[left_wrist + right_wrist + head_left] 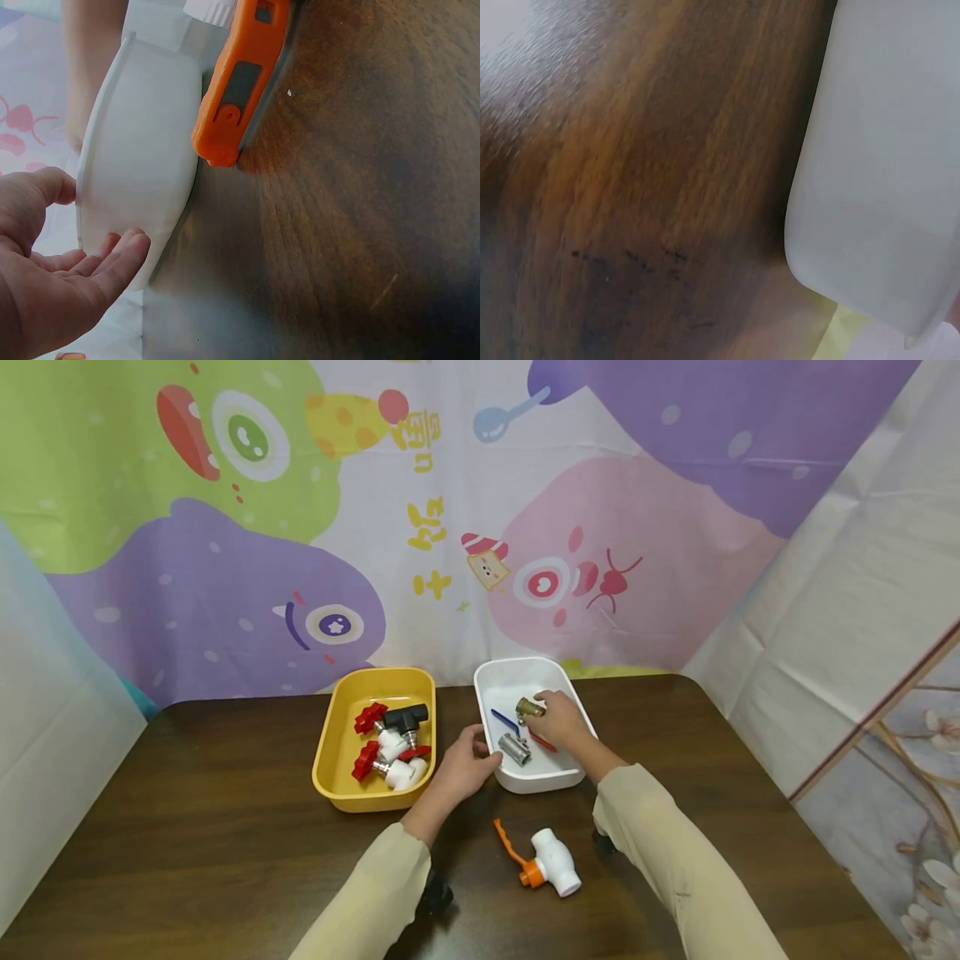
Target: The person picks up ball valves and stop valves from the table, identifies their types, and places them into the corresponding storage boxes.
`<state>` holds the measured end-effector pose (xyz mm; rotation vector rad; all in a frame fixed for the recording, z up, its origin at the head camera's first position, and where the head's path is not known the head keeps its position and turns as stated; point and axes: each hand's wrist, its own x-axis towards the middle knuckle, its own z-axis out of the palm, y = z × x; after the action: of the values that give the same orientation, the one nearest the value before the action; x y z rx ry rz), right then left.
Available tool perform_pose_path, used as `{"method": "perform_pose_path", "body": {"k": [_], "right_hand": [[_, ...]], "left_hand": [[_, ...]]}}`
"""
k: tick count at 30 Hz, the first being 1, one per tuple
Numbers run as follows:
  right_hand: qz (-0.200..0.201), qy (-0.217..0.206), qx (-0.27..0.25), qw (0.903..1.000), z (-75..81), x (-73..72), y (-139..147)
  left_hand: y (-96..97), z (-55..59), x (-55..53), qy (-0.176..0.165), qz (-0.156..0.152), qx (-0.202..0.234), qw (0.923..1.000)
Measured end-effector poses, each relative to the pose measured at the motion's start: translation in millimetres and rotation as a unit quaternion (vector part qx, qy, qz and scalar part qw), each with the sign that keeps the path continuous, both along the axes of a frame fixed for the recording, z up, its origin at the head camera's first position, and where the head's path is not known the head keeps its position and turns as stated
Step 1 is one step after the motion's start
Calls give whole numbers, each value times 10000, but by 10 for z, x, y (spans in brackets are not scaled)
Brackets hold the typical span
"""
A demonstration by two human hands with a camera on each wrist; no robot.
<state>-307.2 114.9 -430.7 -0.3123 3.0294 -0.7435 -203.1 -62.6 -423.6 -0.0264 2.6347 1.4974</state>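
Note:
At the white tray [577,768], my right hand [561,723] reaches inside and pinches a brass ball valve [529,707] near the far end. A red lever [542,741] shows below that hand. A silver ball valve [515,748] with a blue lever [506,721] lies nearer, in the same tray. My left hand [459,767] rests at the tray's left side; in the left wrist view its thumb touches the rim and its relaxed fingers lie by the outer wall. The right wrist view shows the tray's outer wall, with the right hand out of sight.
Left of the white tray stands a yellow tray [324,777] with several valves, some with red handwheels [365,761]. A white plastic ball valve [556,862] with an orange lever [508,843] lies on the wooden table [225,860] between my forearms. A printed curtain [450,635] hangs behind.

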Motion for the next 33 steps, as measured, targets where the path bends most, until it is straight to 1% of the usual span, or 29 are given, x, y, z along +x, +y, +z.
{"method": "perform_pose_path", "body": {"k": [7,14,18,23,28,33], "right_hand": [[222,202,-6,9995,75,68,28],[295,204,-98,9993,207,198,60],[342,252,-188,9989,254,236,90],[405,318,-322,9982,295,277,118],[466,322,-414,9975,360,356,158],[530,289,-510,9969,419,428,201]], "left_hand": [[1,-15,-9,54,-11,24,10000],[3,-35,-16,78,-19,5,10000],[5,-33,-16,133,-11,-23,9999],[4,-28,-16,84,-3,-16,10000],[4,-33,-18,131,-8,-30,9999],[3,-39,-23,88,0,-9,10000]]}}
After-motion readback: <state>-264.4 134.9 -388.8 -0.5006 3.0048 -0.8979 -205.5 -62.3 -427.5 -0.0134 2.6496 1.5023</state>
